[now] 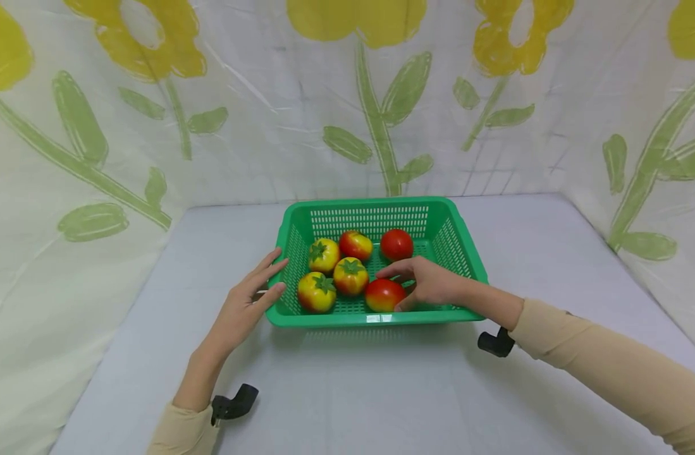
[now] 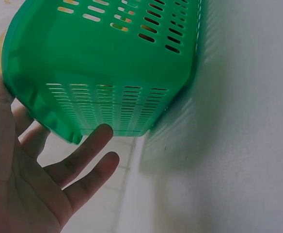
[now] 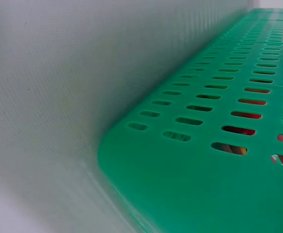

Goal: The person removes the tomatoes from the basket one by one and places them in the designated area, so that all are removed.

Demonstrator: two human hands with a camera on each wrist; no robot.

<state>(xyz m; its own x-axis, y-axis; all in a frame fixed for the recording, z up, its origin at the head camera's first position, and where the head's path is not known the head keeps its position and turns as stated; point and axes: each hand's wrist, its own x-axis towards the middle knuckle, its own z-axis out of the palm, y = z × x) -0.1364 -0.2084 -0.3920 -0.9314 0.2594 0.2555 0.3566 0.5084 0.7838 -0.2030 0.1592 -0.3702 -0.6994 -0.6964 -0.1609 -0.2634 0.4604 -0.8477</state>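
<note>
A green plastic basket (image 1: 375, 319) with slotted walls holds several red and yellow tomatoes, some showing green leafy tops, such as the tomato (image 1: 351, 278) in the middle. My right hand (image 1: 429, 282) reaches over the basket's right side and grips a red-yellow tomato (image 1: 384, 295) near the front wall, fingers behind it and thumb at its right. In the right wrist view the basket wall (image 3: 199, 184) hides most of that hand. My left hand (image 1: 247, 303) is at the basket's left rim, fingers spread and fairly straight; in the left wrist view they lie along the outside.
A fully red tomato (image 1: 396, 244) lies at the back of the basket, behind the right hand. The basket stands on a table with a pale cover (image 1: 353, 392). Behind it hangs a white curtain (image 1: 256, 126) painted with yellow flowers.
</note>
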